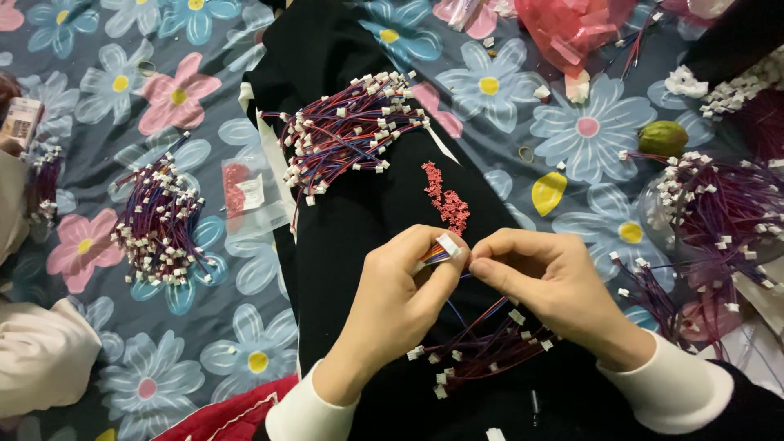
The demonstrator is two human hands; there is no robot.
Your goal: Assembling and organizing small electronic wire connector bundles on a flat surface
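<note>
Pinched in my left hand (392,306) is a small white plug (448,245) with coloured wires; my right hand (549,287) fingertips touch it. A clear bag (245,194) holds red bits.

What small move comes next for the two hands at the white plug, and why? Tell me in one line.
Probably bring the right hand in to press on the white plug: the left hand pinches it with coloured wires showing beneath, and the right fingers sit right beside it, seemingly not yet gripping.

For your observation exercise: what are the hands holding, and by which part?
The left hand pinches a wire lead's white connector at its end; the right hand touches its tip.
</note>
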